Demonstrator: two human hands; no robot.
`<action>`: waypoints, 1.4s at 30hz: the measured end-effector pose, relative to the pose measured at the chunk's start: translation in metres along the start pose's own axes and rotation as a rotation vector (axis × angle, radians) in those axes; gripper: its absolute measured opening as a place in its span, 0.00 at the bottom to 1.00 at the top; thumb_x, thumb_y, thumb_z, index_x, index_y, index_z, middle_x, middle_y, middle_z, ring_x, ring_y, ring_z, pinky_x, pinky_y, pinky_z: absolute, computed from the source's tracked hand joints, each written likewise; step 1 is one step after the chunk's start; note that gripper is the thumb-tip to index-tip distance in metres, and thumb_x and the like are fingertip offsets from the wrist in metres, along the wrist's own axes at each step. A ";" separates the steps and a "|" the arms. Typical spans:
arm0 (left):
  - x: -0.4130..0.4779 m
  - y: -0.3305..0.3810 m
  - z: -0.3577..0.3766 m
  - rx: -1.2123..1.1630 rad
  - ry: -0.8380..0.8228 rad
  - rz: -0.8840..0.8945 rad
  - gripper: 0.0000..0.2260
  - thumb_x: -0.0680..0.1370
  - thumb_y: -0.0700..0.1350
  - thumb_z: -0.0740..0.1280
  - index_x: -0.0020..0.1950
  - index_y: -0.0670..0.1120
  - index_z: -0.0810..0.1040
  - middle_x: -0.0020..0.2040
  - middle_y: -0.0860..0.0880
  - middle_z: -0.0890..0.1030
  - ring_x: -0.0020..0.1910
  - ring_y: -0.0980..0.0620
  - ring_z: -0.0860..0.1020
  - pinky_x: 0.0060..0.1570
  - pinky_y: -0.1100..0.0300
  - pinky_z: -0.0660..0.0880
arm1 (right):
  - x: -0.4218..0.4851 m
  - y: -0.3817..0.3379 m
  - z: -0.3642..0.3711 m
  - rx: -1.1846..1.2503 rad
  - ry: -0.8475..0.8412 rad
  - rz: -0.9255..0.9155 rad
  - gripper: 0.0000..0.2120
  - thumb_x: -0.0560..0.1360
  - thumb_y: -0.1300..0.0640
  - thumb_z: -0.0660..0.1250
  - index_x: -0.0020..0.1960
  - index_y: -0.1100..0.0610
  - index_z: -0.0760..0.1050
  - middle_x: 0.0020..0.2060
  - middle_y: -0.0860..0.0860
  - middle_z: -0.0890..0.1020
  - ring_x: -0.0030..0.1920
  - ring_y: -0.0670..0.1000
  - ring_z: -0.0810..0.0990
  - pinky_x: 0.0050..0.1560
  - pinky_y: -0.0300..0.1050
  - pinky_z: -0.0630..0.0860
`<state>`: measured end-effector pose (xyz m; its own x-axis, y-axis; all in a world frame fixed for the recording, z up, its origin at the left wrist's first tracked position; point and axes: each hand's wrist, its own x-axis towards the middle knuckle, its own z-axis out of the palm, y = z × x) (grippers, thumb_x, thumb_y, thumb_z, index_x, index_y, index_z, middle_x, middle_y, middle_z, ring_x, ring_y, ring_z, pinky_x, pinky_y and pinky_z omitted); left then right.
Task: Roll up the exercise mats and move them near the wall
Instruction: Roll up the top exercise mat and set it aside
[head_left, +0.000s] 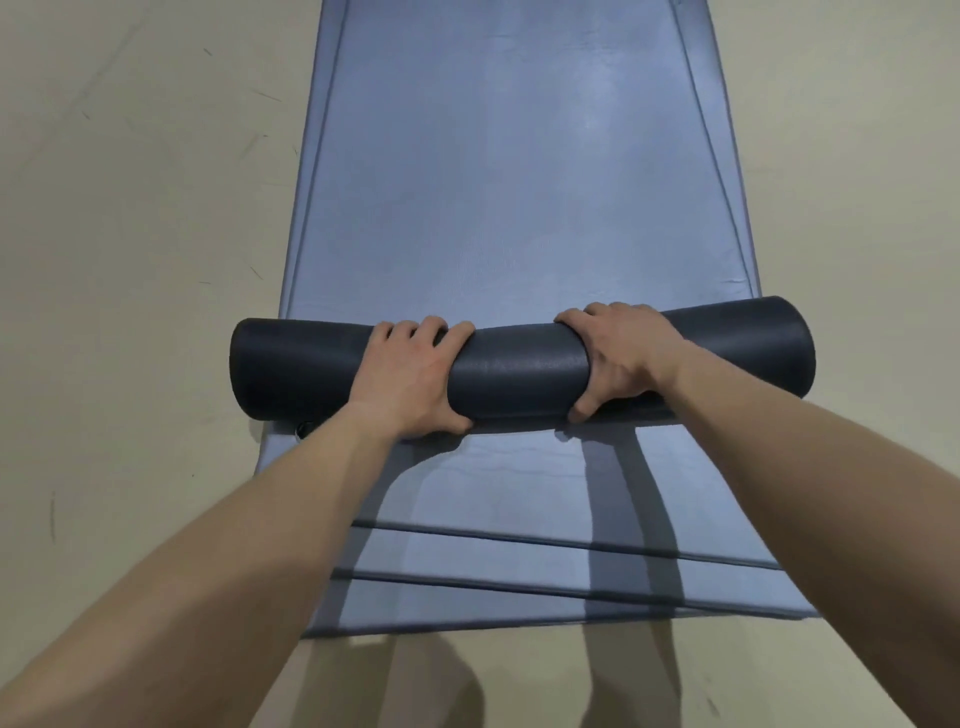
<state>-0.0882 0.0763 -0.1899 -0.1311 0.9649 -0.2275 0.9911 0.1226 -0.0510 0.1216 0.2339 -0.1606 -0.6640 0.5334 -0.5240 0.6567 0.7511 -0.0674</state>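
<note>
A dark roll of exercise mat (519, 366) lies across a stack of blue mats (509, 171) that stretches away from me on the floor. My left hand (410, 376) grips the roll left of its middle, fingers curled over the top and thumb under the near side. My right hand (621, 353) grips it right of the middle in the same way. The unrolled blue stretch of the mat runs from the roll to the top of the view. Nearer to me, the layered ends of the lower mats (519, 571) show as stepped edges.
Pale beige floor (145, 208) with a few scuff marks surrounds the mats on both sides and at the near end. A small black part (303, 429) sticks out under the roll's left end. No wall is in view.
</note>
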 end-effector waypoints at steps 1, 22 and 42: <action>0.004 -0.003 -0.006 -0.025 -0.022 0.008 0.46 0.61 0.73 0.69 0.74 0.57 0.60 0.67 0.50 0.74 0.58 0.44 0.76 0.64 0.46 0.69 | 0.002 0.000 -0.007 0.039 -0.043 0.004 0.56 0.55 0.28 0.78 0.76 0.45 0.62 0.62 0.48 0.76 0.60 0.55 0.77 0.61 0.54 0.75; 0.006 -0.018 -0.065 -0.110 -0.115 0.013 0.37 0.64 0.67 0.75 0.70 0.58 0.70 0.51 0.55 0.80 0.46 0.49 0.76 0.43 0.54 0.73 | -0.030 -0.019 -0.022 0.066 0.153 0.058 0.50 0.59 0.31 0.79 0.75 0.44 0.64 0.64 0.48 0.77 0.61 0.55 0.76 0.60 0.55 0.75; -0.012 0.002 -0.045 -0.100 -0.024 0.082 0.49 0.64 0.74 0.72 0.79 0.58 0.58 0.71 0.51 0.72 0.65 0.46 0.74 0.64 0.48 0.71 | -0.056 -0.030 0.045 -0.227 0.567 0.010 0.55 0.56 0.38 0.79 0.77 0.54 0.61 0.65 0.58 0.73 0.63 0.63 0.73 0.67 0.63 0.66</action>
<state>-0.0839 0.0757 -0.1435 -0.0489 0.9670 -0.2501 0.9956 0.0673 0.0653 0.1549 0.1638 -0.1679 -0.7863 0.6177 0.0139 0.6123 0.7761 0.1507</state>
